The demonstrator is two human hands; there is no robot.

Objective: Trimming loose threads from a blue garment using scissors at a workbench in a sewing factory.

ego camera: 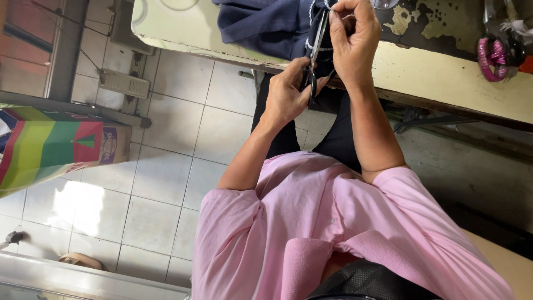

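Tailoring workshop: worn sewing table, scissors, cloth.

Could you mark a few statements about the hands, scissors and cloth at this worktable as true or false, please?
1. The left hand holds the scissors. True.
2. The right hand lies flat on the table. False: it is raised, its fingers pinching at the cloth by the scissor blades.
3. The cloth is dark blue. True.
4. The person wears a green shirt. False: the shirt is pink.
5. The floor is carpeted. False: it is pale tile.
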